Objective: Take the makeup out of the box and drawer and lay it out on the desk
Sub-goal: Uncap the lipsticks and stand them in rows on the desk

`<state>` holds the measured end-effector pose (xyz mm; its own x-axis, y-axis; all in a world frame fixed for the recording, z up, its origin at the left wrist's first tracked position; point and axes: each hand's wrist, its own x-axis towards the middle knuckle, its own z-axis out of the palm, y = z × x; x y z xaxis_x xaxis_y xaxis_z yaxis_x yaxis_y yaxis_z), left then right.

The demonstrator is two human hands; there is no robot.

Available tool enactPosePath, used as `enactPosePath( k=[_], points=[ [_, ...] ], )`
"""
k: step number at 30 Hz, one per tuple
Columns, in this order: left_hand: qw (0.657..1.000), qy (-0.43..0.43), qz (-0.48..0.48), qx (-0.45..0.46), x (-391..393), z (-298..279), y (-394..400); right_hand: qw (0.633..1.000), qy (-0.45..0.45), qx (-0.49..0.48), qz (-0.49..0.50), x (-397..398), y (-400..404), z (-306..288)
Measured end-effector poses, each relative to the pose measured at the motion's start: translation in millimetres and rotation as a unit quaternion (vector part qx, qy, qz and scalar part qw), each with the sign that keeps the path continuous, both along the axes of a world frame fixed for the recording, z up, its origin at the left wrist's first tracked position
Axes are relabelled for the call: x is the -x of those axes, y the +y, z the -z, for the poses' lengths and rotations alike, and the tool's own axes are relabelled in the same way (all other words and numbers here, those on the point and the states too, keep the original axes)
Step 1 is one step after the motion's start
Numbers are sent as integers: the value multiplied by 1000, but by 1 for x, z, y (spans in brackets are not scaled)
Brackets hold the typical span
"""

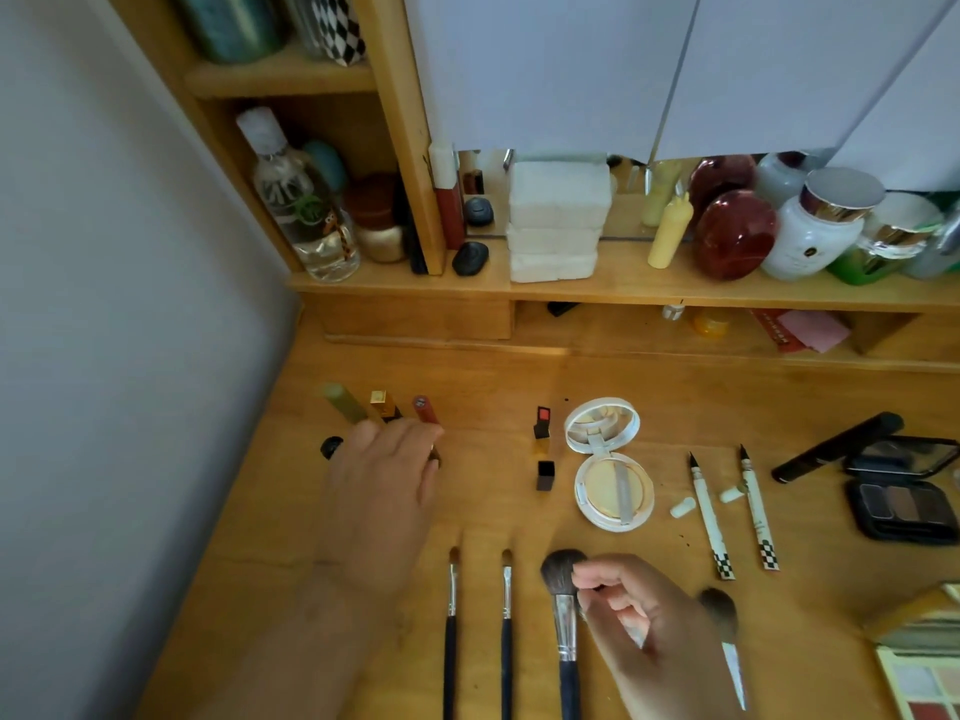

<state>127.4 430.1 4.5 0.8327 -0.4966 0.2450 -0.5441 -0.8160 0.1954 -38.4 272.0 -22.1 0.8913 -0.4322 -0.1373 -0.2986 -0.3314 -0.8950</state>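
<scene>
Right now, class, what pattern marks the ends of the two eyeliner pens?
Black-and-white checks, on the eyeliner pens; head view.

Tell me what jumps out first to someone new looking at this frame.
Probably the open white cushion compact at the desk's centre, lid flipped back, with an uncapped lipstick to its left. Then the two hands: the left hand over the tubes at the far left, and the right hand by the big powder brush in the brush row along the near edge.

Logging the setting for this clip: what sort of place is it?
Most likely a home dressing table. A mirror backs a wooden shelf holding cream jars, and the wooden desk below is laid with makeup brushes, an open compact and eyeliner pens.
</scene>
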Motion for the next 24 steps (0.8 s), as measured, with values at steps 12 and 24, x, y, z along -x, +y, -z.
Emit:
enactPosePath(
  k=[12, 24],
  points=[
    [981, 28, 43, -186, -20, 0, -14, 1000, 5, -22, 4, 5, 10, -12],
    [841, 452, 15, 297, 83, -139, -3, 961, 9, -259, -95, 5, 6, -132]
  ],
)
